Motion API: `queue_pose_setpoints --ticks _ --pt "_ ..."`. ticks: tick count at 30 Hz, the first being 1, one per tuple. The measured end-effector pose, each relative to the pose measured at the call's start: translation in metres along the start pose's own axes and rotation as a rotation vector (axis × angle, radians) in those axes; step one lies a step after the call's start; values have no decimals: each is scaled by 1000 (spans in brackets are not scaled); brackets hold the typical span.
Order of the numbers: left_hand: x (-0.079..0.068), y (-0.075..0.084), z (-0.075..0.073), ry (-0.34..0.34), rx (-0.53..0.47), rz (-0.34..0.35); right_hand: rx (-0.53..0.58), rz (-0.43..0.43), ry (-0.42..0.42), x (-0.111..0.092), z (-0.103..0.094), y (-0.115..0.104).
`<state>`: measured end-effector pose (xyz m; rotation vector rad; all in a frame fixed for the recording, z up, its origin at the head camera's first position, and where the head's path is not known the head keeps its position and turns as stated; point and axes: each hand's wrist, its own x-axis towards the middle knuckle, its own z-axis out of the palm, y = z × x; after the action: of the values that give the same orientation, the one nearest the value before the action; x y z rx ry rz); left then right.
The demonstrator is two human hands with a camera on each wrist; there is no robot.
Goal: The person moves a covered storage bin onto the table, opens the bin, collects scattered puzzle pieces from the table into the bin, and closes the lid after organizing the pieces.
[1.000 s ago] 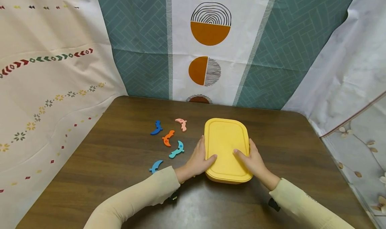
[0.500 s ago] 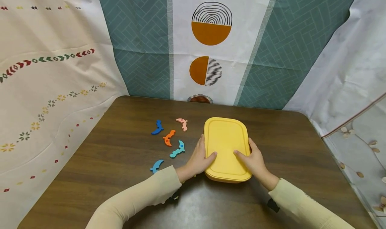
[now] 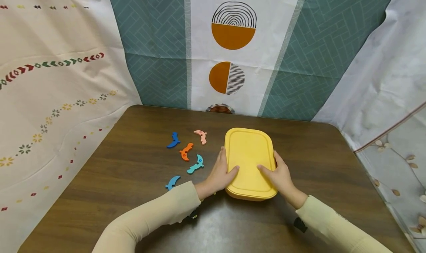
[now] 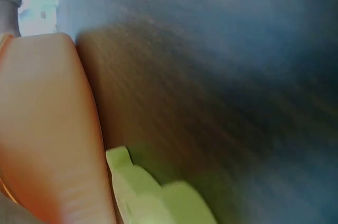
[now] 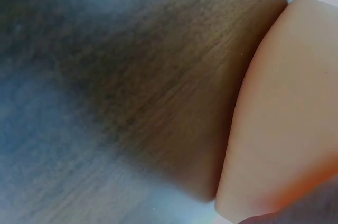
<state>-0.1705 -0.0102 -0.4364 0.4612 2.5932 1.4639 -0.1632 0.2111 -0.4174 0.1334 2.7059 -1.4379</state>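
A yellow lidded box [image 3: 249,153] with rounded corners stands right of the table's middle in the head view. My left hand [image 3: 217,174] holds its left side, thumb over the lid's edge and fingers along the wall. On the opposite side my right hand [image 3: 282,178] grips it the same way, thumb on the lid. The box's side wall [image 4: 47,113] looks orange in the left wrist view, with a yellow-green notched piece [image 4: 140,195] close beside it. In the right wrist view the wall [image 5: 285,108] rises next to the tabletop. The lid hides what the box contains.
Small curved, notched pieces lie left of the box: dark blue [image 3: 173,140], pink [image 3: 201,136], orange [image 3: 186,152], teal [image 3: 196,165] and light blue [image 3: 172,182], the last near the left sleeve. Patterned cloths [image 3: 153,60] hang around the brown table [image 3: 133,153].
The box and both hands have shifted very slightly away from the person. Both hands keep their grip, and the small pieces stay in place.
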Motion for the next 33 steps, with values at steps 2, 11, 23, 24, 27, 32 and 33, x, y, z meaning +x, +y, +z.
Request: queue_pose_setpoints --ticks 2,11,23,24,27,32,33 --pt "0 0 -2 -12 18 4 1 0 1 0 -1 0" --pt "3 1 -10 -62 67 12 14 -3 20 3 -4 -4" --pt "2 0 -21 -160 93 51 30 10 7 1 -9 -3" --pt "2 0 -22 -170 93 55 30 11 4 1 -10 -3" --pt "2 1 -25 -194 93 63 22 9 4 1 -12 -3" --pt "3 3 -30 -225 116 73 18 7 8 -1 -15 -6" --pt "4 3 -31 -231 123 78 17 9 10 -2 -16 -7"
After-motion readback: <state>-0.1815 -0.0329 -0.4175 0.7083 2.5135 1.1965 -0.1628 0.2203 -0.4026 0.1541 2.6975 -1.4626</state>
